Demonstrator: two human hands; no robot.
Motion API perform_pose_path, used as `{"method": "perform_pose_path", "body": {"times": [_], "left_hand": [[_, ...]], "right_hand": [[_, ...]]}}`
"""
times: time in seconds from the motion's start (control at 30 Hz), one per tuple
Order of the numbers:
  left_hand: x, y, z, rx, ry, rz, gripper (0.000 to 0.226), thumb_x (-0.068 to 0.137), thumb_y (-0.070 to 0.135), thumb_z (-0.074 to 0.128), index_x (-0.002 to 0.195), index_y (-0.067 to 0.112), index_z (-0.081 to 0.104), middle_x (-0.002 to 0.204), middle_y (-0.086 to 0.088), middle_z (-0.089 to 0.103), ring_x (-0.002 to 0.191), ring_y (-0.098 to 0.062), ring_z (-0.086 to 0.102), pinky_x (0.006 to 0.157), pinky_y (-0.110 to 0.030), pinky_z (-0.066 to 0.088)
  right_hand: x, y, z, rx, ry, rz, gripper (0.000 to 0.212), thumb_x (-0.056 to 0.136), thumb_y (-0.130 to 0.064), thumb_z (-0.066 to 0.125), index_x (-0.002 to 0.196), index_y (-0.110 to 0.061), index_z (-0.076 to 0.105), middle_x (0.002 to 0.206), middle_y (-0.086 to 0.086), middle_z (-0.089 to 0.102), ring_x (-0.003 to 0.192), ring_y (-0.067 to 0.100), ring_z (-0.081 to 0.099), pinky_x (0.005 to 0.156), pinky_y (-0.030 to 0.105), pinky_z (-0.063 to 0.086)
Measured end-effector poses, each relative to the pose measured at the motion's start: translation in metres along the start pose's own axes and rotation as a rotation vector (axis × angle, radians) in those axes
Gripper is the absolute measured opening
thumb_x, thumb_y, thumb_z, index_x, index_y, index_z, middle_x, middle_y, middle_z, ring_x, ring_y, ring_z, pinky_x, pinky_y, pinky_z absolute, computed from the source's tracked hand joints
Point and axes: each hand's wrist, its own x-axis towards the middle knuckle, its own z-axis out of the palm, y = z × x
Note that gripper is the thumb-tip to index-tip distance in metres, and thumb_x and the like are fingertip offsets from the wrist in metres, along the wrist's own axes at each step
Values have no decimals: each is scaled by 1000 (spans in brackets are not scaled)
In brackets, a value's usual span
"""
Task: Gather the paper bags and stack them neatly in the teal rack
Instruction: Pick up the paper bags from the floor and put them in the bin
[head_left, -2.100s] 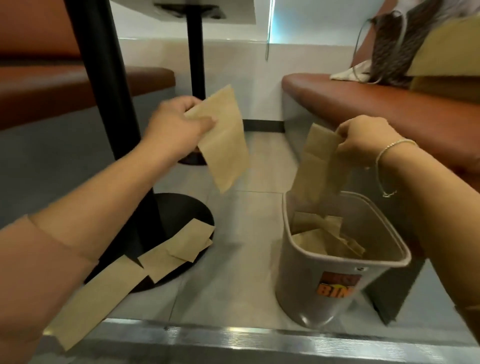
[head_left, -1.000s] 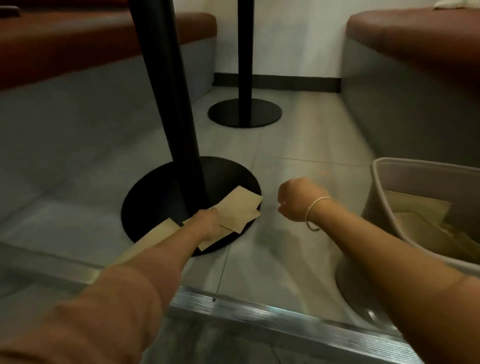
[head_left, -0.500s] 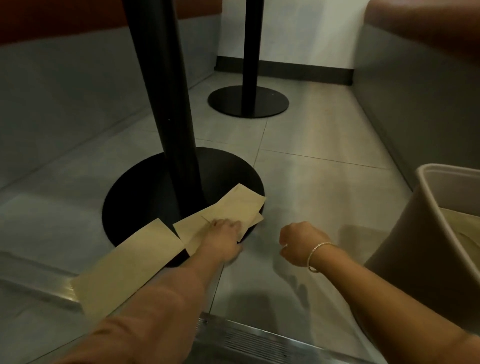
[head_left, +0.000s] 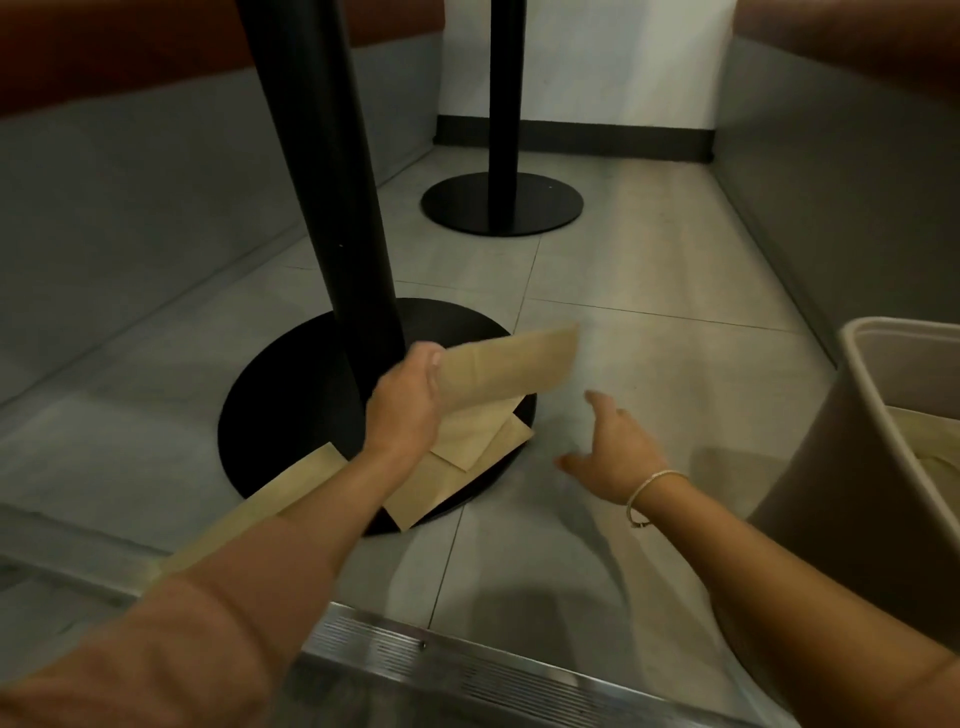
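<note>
Bag in hand: the left hand is pinching one paper bag at its near end, thumb on top, and the bag is sticking out to the right, lifted above the floor.
Bags on floor: two more bags are lying overlapped on the round black base of the table post, just under the left hand; another long bag is lying partly under the left forearm.
Right hand: the right hand is holding nothing, fingers spread and pointing to the lifted bag (not touching it), a thin bracelet sitting on the wrist.
Bin: a grey bin is standing at the right edge, with some bags inside.
</note>
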Motion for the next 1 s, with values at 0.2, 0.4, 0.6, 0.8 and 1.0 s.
{"method": "perform_pose_path", "body": {"times": [0.2,0.4,0.6,0.8,1.0], "left_hand": [[8,-22,-24,-504,-240,-311,22,102,24,32,101,20,53,105,-8,57,91,-18,60,70,-25,54],[-12,-52,-32,-517,-440,-444,17,100,25,42,98,23,58,108,-6,62,100,-19,61,81,-29,53],[-33,-142,-56,587,-665,-513,106,74,54,70,149,13,8,154,-15,17,141,-34,18,112,-45,25],[-41,-169,-57,583,-621,-534,129,59,57,80,149,11,0,152,-21,11,140,-37,22,111,-42,28],[-52,-183,-63,378,-491,-637,101,61,27,88,139,-3,30,137,-24,41,126,-37,43,100,-40,38]], "right_hand": [[-5,-22,-19,411,6,4,94,74,-36,75,147,-19,19,134,4,47,122,25,48,100,37,42],[-22,-47,-13,403,-117,-111,31,94,-23,53,122,-10,56,80,-3,61,65,9,57,65,21,50],[-27,-51,-30,216,-30,-159,23,96,-19,50,117,-13,57,77,-3,60,58,3,54,55,12,43],[-34,-41,-46,34,16,-162,20,91,-9,49,104,-9,63,75,5,66,59,9,57,60,19,45],[-49,-41,-80,31,96,-188,19,89,-6,46,95,-10,63,82,9,69,73,17,63,61,20,49]]}}
